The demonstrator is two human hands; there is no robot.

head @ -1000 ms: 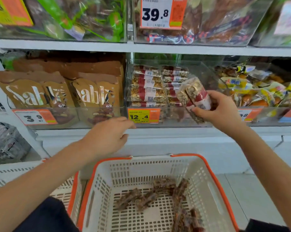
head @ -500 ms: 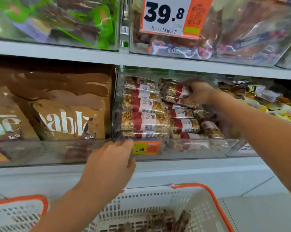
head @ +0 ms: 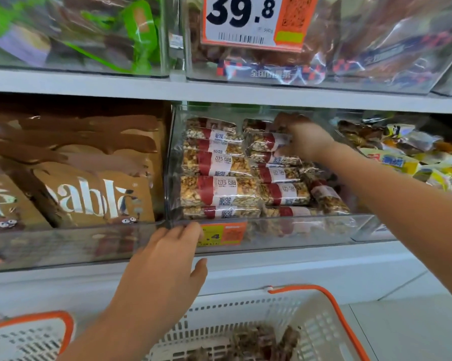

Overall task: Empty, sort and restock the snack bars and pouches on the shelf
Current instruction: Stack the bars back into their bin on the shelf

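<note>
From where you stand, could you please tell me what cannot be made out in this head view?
- Yellow-orange price tag: first digits covered by the left hand.
- Right hand: fingertips hidden behind the red-banded nut bars.
- Dark bars in the white basket: cut off by the bottom edge, blurred.

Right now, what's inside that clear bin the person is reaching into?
The clear bin holds stacked nut bars with red and white labels. The right hand grips one at the back; whatever lies under the stacks is hidden.
</note>
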